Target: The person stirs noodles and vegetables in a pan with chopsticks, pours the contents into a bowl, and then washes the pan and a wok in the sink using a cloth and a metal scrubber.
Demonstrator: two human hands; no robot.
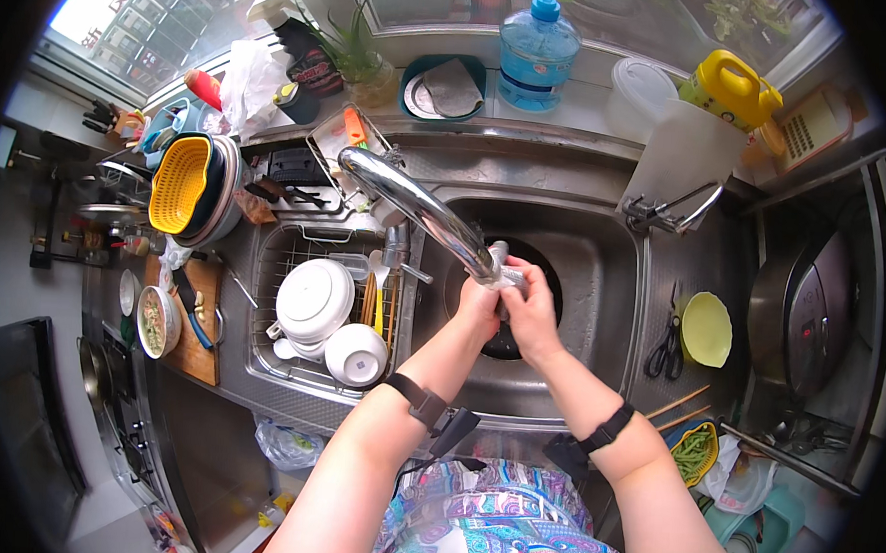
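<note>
Both of my hands are over the stainless steel sink (600, 285), right under the end of the chrome faucet spout (424, 215). Between them is a small pale greyish thing (514, 279), perhaps a wet cloth; the spout and my fingers partly hide it. My left hand (477, 308) closes on it from the left, its fingers mostly covered by the spout. Around its right side curl the fingers of my right hand (533, 304). The dark round drain (511, 348) shows below my hands.
Left of the sink, a wire dish rack (267, 342) holds white bowls (314, 300). Farther left, a knife (193, 312) rests on a wooden cutting board (202, 358). Scissors (666, 344) and a yellow-green bowl (707, 329) lie to the right. A blue bottle (539, 56) stands on the sill.
</note>
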